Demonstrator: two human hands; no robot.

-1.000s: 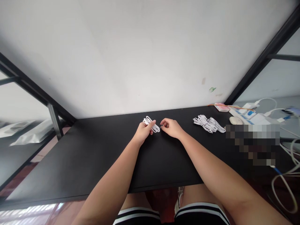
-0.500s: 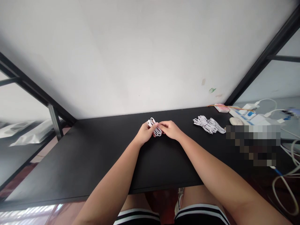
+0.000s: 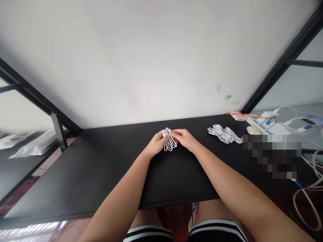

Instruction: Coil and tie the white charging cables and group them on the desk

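A white cable (image 3: 169, 145), folded into several narrow loops, is held between my two hands above the black table. My left hand (image 3: 156, 144) grips the bundle from its left side, thumb across the loops. On the other side, my right hand (image 3: 183, 138) pinches the cable near its upper right, fingers closed. The fingertips behind the bundle are partly hidden. To the right lies a larger bundle of white cables (image 3: 224, 133), bound round the middle with a dark tie.
At the back right are a white power strip (image 3: 261, 124) with plugs, a white mouse (image 3: 253, 130) and a pink-and-white box (image 3: 238, 116). A blurred-out patch covers things beside them. Black metal frame bars (image 3: 58, 129) flank the black table (image 3: 101, 174); plastic bags (image 3: 37, 144) lie beyond, left.
The looped cable has turned more upright between my hands and its lower loops have spread and hang lower. My left hand has shifted slightly right.
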